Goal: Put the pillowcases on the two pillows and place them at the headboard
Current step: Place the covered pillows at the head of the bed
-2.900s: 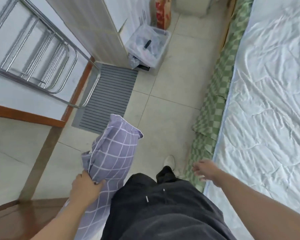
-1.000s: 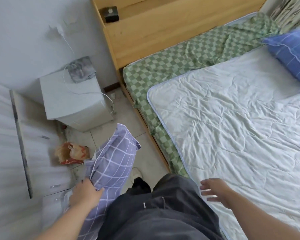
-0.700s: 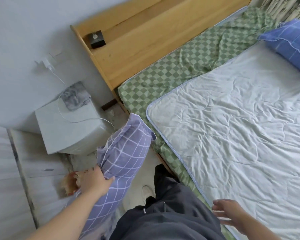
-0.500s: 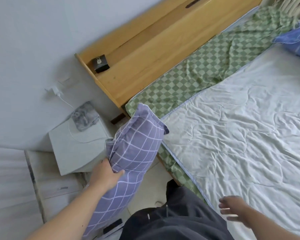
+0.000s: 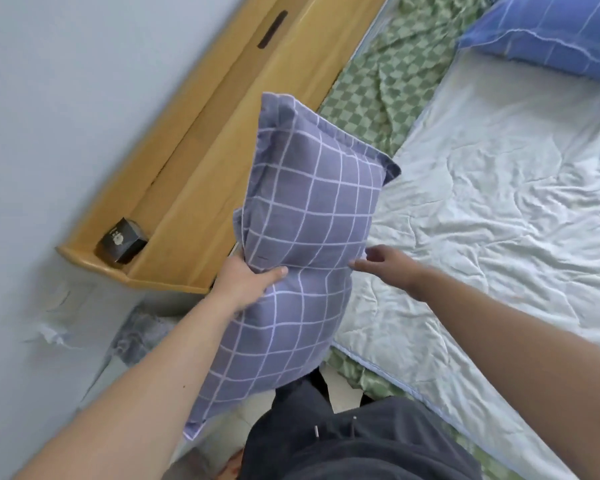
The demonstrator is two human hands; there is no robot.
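A purple checked pillow [image 5: 302, 244] hangs upright in the air in front of me, over the bed's near corner by the wooden headboard [image 5: 222, 140]. My left hand [image 5: 248, 282] grips its left edge at mid height. My right hand [image 5: 385, 268] is at the pillow's right edge with fingers spread, touching or nearly touching the cloth; I cannot tell which. A second pillow in a blue case [image 5: 548, 32] lies at the far right of the bed, next to the headboard end.
A white quilted pad [image 5: 499, 209] covers the bed over a green checked sheet [image 5: 378, 81]. A small dark box [image 5: 122, 240] sits on the headboard shelf. A grey wall is at left, with a bedside cabinet [image 5: 125, 344] carrying a grey cloth below.
My left hand has lifted the purple pillow up and toward the headboard. My right hand has come up from the bed's edge to the pillow's right side. The view has swung to the headboard.
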